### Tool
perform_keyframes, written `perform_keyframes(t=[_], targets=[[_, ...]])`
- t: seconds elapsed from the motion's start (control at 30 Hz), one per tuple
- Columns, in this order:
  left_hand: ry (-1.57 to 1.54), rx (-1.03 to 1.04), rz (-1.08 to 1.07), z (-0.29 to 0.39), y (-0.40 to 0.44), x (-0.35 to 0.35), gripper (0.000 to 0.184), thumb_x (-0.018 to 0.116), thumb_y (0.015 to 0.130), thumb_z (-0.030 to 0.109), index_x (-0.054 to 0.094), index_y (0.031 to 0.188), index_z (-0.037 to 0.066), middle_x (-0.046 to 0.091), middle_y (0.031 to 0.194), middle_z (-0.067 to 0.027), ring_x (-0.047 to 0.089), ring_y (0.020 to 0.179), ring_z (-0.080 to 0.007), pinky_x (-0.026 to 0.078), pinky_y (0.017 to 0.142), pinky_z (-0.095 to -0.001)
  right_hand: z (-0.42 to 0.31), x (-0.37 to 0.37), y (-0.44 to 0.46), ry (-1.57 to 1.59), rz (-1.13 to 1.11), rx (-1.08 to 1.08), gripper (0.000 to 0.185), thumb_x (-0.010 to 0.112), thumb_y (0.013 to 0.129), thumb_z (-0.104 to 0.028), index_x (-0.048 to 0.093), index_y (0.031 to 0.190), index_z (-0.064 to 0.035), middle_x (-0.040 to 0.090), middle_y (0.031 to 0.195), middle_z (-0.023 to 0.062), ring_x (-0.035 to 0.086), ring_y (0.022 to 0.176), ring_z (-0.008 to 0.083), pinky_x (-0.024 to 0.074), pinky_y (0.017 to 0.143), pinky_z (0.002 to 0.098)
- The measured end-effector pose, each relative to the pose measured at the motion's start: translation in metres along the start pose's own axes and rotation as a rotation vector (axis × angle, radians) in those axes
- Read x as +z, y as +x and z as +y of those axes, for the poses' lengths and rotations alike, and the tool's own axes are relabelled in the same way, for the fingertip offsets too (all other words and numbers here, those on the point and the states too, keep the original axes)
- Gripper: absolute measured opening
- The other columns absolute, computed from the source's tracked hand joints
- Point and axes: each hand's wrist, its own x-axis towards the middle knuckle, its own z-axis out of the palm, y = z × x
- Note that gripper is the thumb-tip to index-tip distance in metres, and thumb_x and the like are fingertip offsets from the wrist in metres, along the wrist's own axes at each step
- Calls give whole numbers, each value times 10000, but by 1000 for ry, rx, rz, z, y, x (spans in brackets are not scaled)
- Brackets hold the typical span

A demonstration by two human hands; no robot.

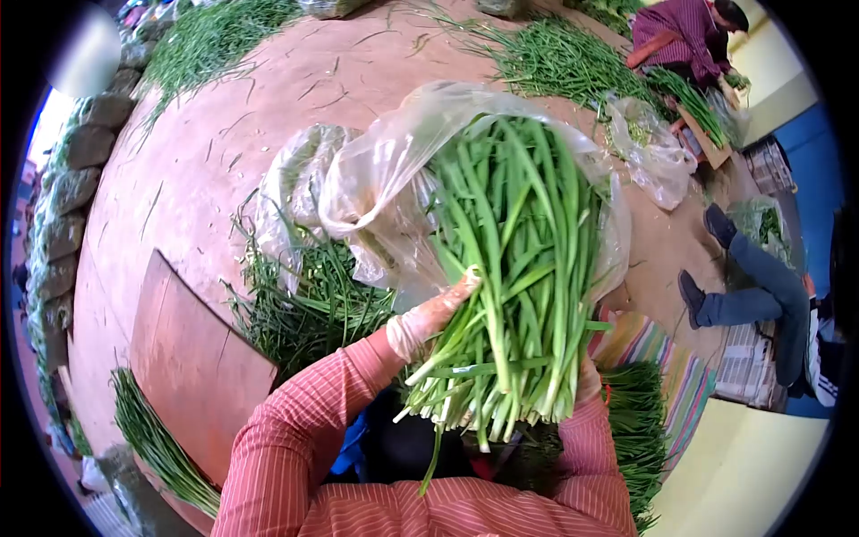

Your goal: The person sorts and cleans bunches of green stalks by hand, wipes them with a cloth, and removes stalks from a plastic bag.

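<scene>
A thick bunch of garlic chives (528,242), green leaves pointing away and pale cut ends towards me, is held up in front of my body. My left hand (434,313), in a thin see-through glove, is closed around its left side with the thumb on top. At the right side, my right hand (588,380) holds the bunch near the cut ends; its fingers are hidden behind the stems. A clear plastic bag (385,170) lies open around the leafy end.
Loose greens (313,304) lie left of the bag, near a curved brown board (192,358). More chives (635,421) rest on a striped cloth (684,385) at right. Packed bags (76,188) line the far left. Another person (680,40) and someone's legs (761,291) are on the right.
</scene>
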Motion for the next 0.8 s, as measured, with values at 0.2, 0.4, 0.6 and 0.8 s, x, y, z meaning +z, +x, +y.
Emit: perform_keyframes(t=[0.2, 0.4, 0.6, 0.8], targets=[[-186, -9, -27, 40, -43, 84, 616, 428, 889, 570, 384, 1326, 139, 522, 1125, -5, 517, 966, -90, 470, 836, -282, -37, -20, -59, -29, 32, -142, 589, 540, 873, -461, 458, 1294, -57, 511, 1266, 101, 494, 1133, 231, 403, 975, 363], [-99, 209, -152, 48, -96, 119, 804, 617, 789, 462, 237, 1425, 150, 391, 1313, -134, 395, 1187, -258, 325, 999, -414, -78, -9, -109, -77, -53, -288, 598, 540, 869, -468, 456, 1294, -56, 512, 1266, 105, 503, 1125, 240, 409, 971, 369], [-293, 407, -153, 57, -186, 101, 584, 659, 798, 363, 414, 1276, 135, 496, 1172, -78, 471, 1034, -184, 396, 879, -317, -94, 68, -116, -139, -352, -289, 608, 540, 865, -474, 453, 1295, -54, 512, 1266, 108, 512, 1118, 249, 416, 967, 375], [-527, 657, 400, 51, -325, 65, 539, 573, 820, 547, 569, 1110, 92, 638, 913, -31, 607, 750, -123, 523, 651, -287, -43, 231, -109, -238, -744, -82, 604, 543, 859, -470, 462, 1286, -51, 525, 1247, 112, 526, 1100, 253, 422, 957, 381]])
